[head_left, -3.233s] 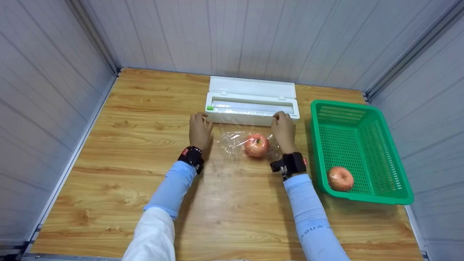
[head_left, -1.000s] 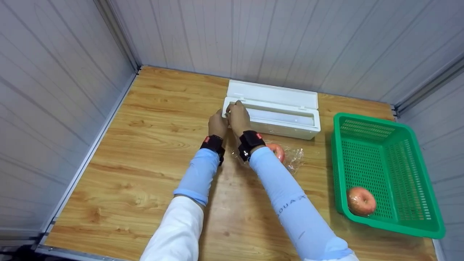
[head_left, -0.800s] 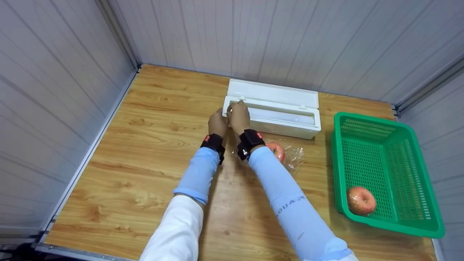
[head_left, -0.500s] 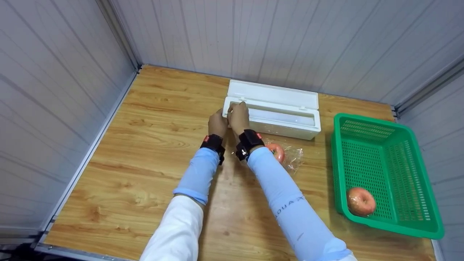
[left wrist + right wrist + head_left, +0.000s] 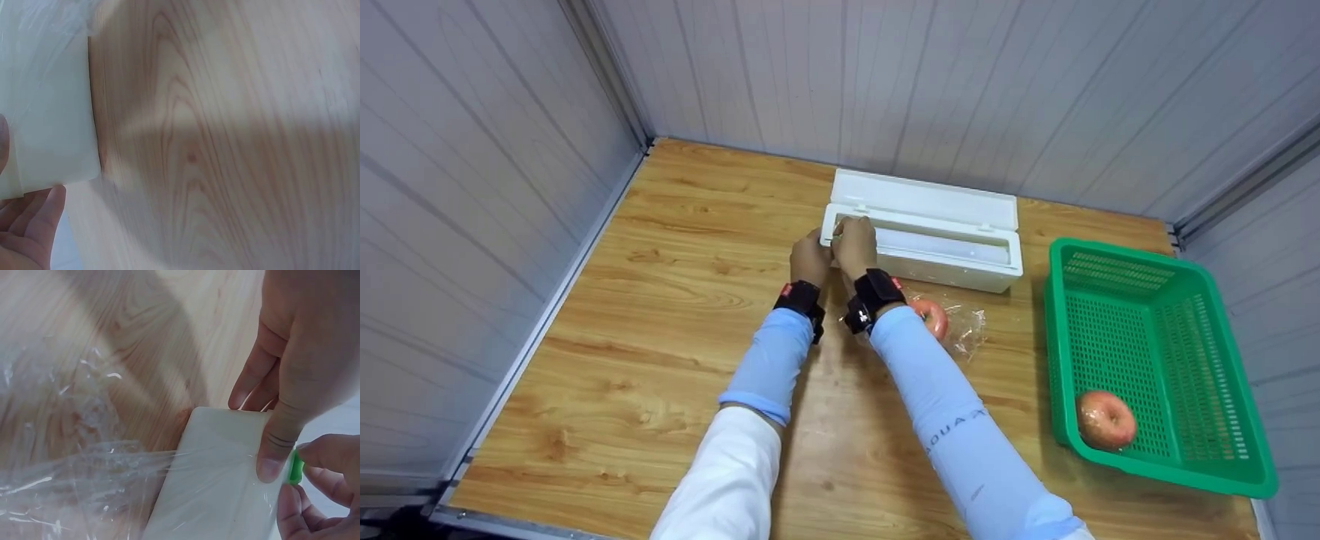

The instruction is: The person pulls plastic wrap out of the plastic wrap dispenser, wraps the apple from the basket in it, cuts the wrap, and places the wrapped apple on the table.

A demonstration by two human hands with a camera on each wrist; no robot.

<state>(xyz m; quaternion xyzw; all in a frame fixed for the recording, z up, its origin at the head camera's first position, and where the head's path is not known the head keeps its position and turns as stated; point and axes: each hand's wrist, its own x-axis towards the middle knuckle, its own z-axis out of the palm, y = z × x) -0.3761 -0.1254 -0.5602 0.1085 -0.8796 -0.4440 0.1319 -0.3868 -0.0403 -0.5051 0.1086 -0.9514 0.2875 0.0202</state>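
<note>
A white plastic wrap dispenser [image 5: 952,274] stands at the back of the table with its lid [image 5: 926,198] raised and a roll of film [image 5: 937,246] inside. My left hand [image 5: 810,259] grips its left end, thumb on the front wall and fingers against the end. Right beside it, my right hand [image 5: 855,247] pinches the small green slider cutter [image 5: 296,468] at the rim between thumb and finger. Clear film [image 5: 112,467] trails from the front wall. In front of the dispenser an apple [image 5: 934,319] lies on crumpled film [image 5: 969,328], partly hidden by my right forearm.
On the right stands a green plastic basket [image 5: 1060,345] holding a film-wrapped apple [image 5: 1106,420]. Pale panel walls [image 5: 780,82] close in the wooden table [image 5: 660,360] at the back and both sides.
Since the oldest frame, my right hand has crossed from the dispenser's right end to its left end, beside my left hand. The head view has shifted. Over the last second the hands barely move.
</note>
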